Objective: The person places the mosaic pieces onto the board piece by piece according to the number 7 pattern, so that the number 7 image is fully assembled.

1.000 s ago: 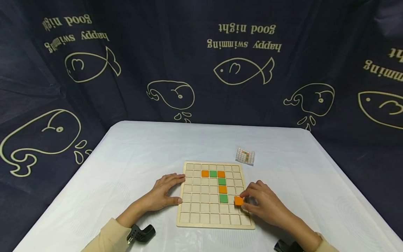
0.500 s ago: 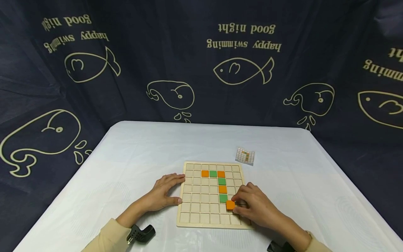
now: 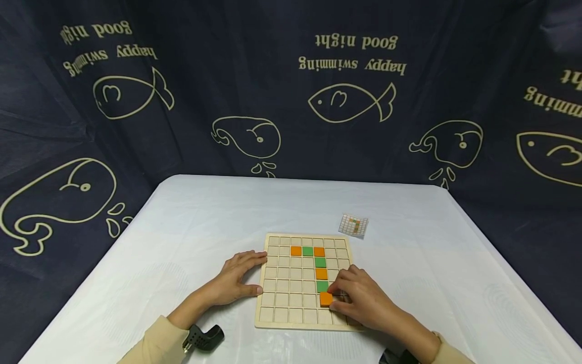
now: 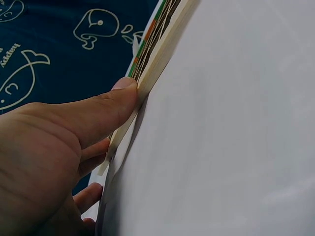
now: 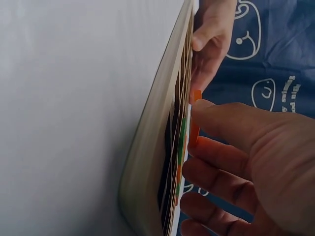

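A square wooden grid board (image 3: 282, 301) lies on the white table. My right hand (image 3: 364, 298) pinches an orange square tile (image 3: 326, 299) between thumb and fingertips. In the right wrist view the tile (image 5: 195, 133) shows slightly above the board's surface. From the head it appears just below the lowest green tile (image 3: 322, 286). Other green and orange tiles, such as the orange one (image 3: 321, 273), sit in cells, forming a row and a column. My left hand (image 3: 234, 280) touches the board's left edge with extended fingers and thumb, as the left wrist view confirms at the board's rim (image 4: 157, 59).
Beyond the board's far right corner lies a small card (image 3: 353, 225) printed with a coloured grid. A dark patterned cloth (image 3: 291, 91) hangs behind the table. Black devices are worn on both wrists, the left one (image 3: 206, 337) near the table's front.
My right hand has carried the orange tile leftward and slightly nearer, from the board's right side to below the column of tiles. The left hand stays put. The card has shifted very slightly.
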`<state>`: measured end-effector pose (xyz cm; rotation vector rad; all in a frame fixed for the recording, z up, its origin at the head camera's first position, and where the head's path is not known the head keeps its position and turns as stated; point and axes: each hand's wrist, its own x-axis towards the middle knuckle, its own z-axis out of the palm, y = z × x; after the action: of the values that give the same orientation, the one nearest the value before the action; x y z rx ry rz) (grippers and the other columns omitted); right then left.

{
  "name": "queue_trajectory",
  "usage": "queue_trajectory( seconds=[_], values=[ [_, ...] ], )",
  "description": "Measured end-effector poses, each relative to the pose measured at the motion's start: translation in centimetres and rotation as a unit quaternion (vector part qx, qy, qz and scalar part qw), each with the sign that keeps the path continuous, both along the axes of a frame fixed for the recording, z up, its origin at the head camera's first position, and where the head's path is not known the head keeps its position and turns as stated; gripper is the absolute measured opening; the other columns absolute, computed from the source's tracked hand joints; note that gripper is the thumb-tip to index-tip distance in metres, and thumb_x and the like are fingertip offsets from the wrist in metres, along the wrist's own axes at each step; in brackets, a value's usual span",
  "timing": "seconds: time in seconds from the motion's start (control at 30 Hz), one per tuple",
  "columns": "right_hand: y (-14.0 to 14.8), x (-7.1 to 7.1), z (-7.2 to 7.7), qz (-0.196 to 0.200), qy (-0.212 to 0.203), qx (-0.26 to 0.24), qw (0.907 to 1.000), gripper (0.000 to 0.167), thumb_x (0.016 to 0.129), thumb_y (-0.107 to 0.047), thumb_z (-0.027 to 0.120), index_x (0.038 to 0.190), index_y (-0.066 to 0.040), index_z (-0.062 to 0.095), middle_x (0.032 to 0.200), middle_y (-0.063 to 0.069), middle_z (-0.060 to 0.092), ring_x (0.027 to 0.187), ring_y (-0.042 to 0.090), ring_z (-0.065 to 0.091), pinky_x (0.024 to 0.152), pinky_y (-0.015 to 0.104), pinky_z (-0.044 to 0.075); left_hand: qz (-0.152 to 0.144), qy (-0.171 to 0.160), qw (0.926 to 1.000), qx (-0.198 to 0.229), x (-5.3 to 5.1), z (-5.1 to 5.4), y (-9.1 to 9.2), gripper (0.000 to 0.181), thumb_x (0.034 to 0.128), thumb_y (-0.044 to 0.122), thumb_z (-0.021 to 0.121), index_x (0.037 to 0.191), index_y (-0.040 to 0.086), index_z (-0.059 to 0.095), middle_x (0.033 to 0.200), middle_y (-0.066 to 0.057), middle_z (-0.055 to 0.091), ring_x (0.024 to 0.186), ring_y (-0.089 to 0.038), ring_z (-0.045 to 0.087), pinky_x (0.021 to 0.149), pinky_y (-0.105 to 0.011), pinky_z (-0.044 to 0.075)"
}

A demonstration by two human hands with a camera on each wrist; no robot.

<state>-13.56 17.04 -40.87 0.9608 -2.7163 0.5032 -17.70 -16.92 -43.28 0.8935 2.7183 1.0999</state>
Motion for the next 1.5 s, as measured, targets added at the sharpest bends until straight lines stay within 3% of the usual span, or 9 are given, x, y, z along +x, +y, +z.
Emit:
queue_trajectory(
  seconds=[0.43, 0.83, 1.3, 1.5],
  values=[
    [-0.55, -0.06, -0.12, -0.014, -0.012, 0.018, 0.9997, 0.022, 0.071, -0.038, 0.079, 0.087, -0.024, 0.071, 0.084, -0.017, 0.057, 0.079, 0.000, 0.035, 0.073, 0.022, 0.035, 0.002, 0.001, 1.0000, -0.006, -0.18, -0.06, -0.01, 0.069, 0.0823, 0.039, 0.070, 0.140, 0.013, 0.044, 0.151, -0.004, 0.036, 0.142, -0.036, 0.023, 0.108, -0.061, 0.016],
    [-0.75, -0.21, -0.42, 0.009, 0.055, 0.024, 0.9982, 0.024, 0.067, -0.036, 0.083, 0.084, -0.024, 0.070, 0.080, -0.018, 0.055, 0.077, 0.000, 0.032, 0.070, 0.021, 0.033, 0.000, 0.001, 1.0000, -0.003, -0.08, -0.03, -0.13, 0.068, 0.0824, 0.037, 0.070, 0.140, 0.012, 0.044, 0.152, -0.006, 0.036, 0.141, -0.036, 0.023, 0.106, -0.062, 0.016],
    [-0.54, -0.18, -0.31, 0.000, 0.042, 0.011, 0.9991, 0.027, 0.068, -0.041, 0.081, 0.087, -0.024, 0.071, 0.084, -0.017, 0.057, 0.079, 0.000, 0.036, 0.071, 0.021, 0.035, 0.001, -0.003, 1.0000, -0.005, -0.06, 0.07, -0.15, 0.068, 0.0827, 0.037, 0.070, 0.140, 0.011, 0.044, 0.152, -0.006, 0.035, 0.142, -0.036, 0.023, 0.107, -0.062, 0.016],
    [0.12, -0.39, 0.07, -0.012, 0.032, -0.004, 0.9994, 0.025, 0.072, -0.035, 0.080, 0.090, -0.021, 0.071, 0.085, -0.015, 0.059, 0.077, -0.001, 0.034, 0.069, 0.021, 0.035, -0.005, 0.003, 0.9999, -0.011, -0.08, 0.19, -0.06, 0.068, 0.0830, 0.037, 0.070, 0.140, 0.009, 0.044, 0.151, -0.008, 0.036, 0.141, -0.039, 0.024, 0.106, -0.063, 0.017]
  ],
)
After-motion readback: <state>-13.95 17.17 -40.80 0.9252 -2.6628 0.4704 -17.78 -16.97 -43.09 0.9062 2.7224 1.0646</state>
